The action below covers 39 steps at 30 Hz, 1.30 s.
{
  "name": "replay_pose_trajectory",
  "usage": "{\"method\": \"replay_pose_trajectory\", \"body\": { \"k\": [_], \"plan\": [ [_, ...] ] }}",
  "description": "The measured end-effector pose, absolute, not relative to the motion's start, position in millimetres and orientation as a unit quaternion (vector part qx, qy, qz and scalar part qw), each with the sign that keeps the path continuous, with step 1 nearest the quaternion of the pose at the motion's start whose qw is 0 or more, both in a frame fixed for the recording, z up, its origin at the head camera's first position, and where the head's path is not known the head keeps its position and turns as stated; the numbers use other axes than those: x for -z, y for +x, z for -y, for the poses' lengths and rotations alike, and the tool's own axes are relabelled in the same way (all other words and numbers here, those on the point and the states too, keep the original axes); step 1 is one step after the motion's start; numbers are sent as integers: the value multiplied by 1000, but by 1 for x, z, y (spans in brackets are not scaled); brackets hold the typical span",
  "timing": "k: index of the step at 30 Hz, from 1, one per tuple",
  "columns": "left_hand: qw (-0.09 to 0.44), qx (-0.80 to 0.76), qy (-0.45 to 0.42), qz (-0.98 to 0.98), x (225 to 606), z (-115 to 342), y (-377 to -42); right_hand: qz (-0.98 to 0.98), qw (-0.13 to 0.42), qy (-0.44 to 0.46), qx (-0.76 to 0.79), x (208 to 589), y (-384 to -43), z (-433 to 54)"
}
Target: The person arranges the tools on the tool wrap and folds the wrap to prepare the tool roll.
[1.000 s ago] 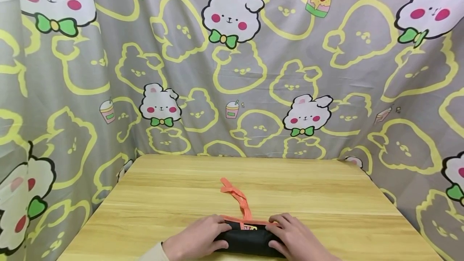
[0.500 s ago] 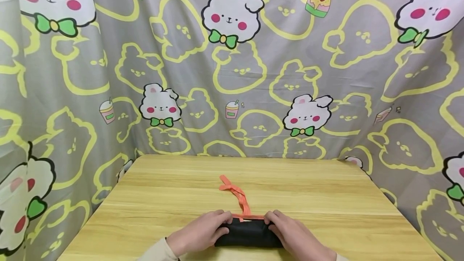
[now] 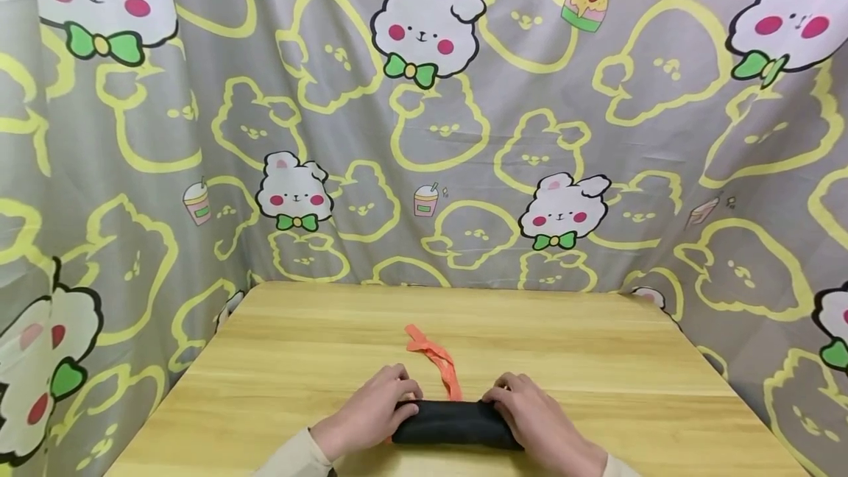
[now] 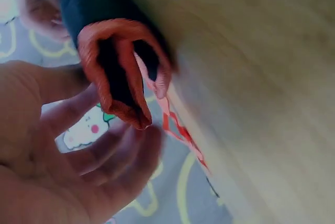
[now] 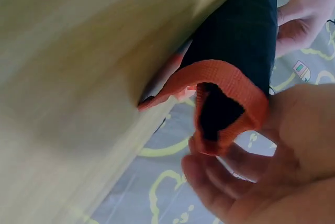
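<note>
A rolled-up black cloth (image 3: pixel 457 422) with orange edging lies across the front of the table, and an orange tie strap runs out from behind it. My left hand (image 3: pixel 371 409) holds the roll's left end, thumb on the near side and fingers curled over the far side. At the other end my right hand (image 3: pixel 539 414) grips it the same way. The left wrist view shows the orange-edged folds (image 4: pixel 118 72) of that end, layered in a loop. In the right wrist view the opposite orange edge (image 5: pixel 225 77) curls round a dark hollow.
The orange strap (image 3: pixel 433 355) lies loosely twisted on the wooden table (image 3: pixel 298 330), pointing to the back. A grey curtain (image 3: pixel 464 131) with cartoon rabbits hangs behind the table and along both sides.
Both hands have turned the black cloth over away from me, so the printed patch and orange edge on its far side are now covered. The strap stays nearly in place.
</note>
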<state>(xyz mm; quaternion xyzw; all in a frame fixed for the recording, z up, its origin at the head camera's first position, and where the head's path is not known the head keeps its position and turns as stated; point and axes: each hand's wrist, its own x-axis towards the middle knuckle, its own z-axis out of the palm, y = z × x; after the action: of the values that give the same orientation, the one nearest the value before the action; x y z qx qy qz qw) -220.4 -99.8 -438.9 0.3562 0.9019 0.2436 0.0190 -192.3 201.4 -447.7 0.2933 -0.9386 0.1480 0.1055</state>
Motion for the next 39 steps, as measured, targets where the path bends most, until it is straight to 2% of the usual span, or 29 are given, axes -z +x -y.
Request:
{"method": "replay_pose_trajectory", "body": {
  "k": [2,4,7,10,14,20,23,26,34,39],
  "plan": [
    [-22,-203,371,-906,437,99,-218,940,126,300,-103,448,-189,-203],
    [-39,-178,389,-903,435,98,-216,939,118,310,-86,447,-186,-204],
    [-37,-154,416,-895,433,100,-213,947,64,303,-87,444,-181,-206],
    [-10,-137,423,-896,432,104,-210,951,27,295,-87,442,-179,-209],
    [8,-113,433,-894,435,106,-208,945,43,318,-66,444,-178,-213],
    [-29,-62,445,-893,439,102,-207,940,47,336,-45,447,-178,-212],
    [-31,-49,444,-894,439,102,-206,939,37,337,-61,447,-178,-213],
    [-10,-70,440,-895,437,104,-206,937,19,338,-83,447,-179,-215],
    [92,-179,441,-875,425,114,-208,928,-25,341,-150,448,-180,-222],
    [125,-222,448,-857,425,119,-211,924,-48,331,-186,447,-178,-222]
  ]
}}
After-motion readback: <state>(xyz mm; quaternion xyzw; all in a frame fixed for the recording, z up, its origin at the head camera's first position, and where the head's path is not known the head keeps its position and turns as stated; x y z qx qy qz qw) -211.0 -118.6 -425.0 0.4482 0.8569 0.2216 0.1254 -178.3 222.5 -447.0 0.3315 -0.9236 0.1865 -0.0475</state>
